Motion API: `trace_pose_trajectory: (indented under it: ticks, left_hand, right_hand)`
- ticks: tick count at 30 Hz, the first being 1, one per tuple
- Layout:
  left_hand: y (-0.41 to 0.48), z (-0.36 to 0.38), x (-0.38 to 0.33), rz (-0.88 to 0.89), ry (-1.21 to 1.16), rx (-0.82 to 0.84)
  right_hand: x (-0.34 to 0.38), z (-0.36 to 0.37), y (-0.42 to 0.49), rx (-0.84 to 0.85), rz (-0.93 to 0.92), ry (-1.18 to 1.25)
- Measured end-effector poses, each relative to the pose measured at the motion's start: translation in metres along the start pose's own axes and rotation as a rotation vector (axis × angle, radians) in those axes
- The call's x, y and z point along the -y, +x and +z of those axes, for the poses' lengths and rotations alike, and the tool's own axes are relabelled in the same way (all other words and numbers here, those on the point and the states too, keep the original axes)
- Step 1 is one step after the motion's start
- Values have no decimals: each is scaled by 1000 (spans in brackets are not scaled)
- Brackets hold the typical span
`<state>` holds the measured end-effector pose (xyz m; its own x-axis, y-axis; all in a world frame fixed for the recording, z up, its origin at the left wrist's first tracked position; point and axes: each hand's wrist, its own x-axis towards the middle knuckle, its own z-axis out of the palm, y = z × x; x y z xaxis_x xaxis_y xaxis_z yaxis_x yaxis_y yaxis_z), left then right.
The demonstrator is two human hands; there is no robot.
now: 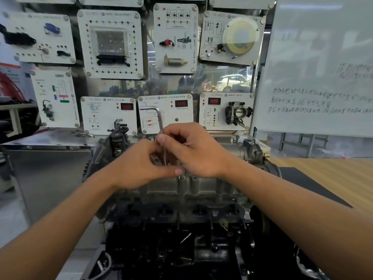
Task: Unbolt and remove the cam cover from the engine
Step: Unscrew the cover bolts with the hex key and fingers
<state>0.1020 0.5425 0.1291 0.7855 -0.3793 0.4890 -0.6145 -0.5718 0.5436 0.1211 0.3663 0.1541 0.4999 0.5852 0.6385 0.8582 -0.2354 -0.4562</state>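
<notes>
While the right hand (194,153) pinches the upright hex key (159,119), the left hand (139,167) pinches it lower down.

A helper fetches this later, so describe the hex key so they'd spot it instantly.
Find the grey engine below the white training panels. Over its cam cover the left hand and right hand meet, holding the hex key upright. It's the only thin steel rod, bent leftward at its top.

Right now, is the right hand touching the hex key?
Touching. The head view shows the right hand pinching the upright shaft of the hex key between thumb and fingers, with no gap visible.
</notes>
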Motion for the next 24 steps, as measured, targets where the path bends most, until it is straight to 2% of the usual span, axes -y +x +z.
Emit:
trace_pose_trajectory:
  ticks: [3, 7, 11, 15, 24]
  left_hand:
    - [-17, -15, 7, 34, -63, -58]
    - [-34, -22, 19, -9, -99, -114]
    - [-38, -29, 19, -29, -52, -158]
    - [-36, -41, 14, -99, 157, -121]
    - [-32, -39, 25, -114, 100, -100]
  right_hand:
    - [-3, 10, 4, 21, -20, 36]
    - [-3, 28, 14, 56, -40, 85]
    - [-4, 39, 23, 64, -54, 151]
    - [-8, 46, 29, 32, -56, 204]
    - [-16, 48, 41, -22, -105, 166]
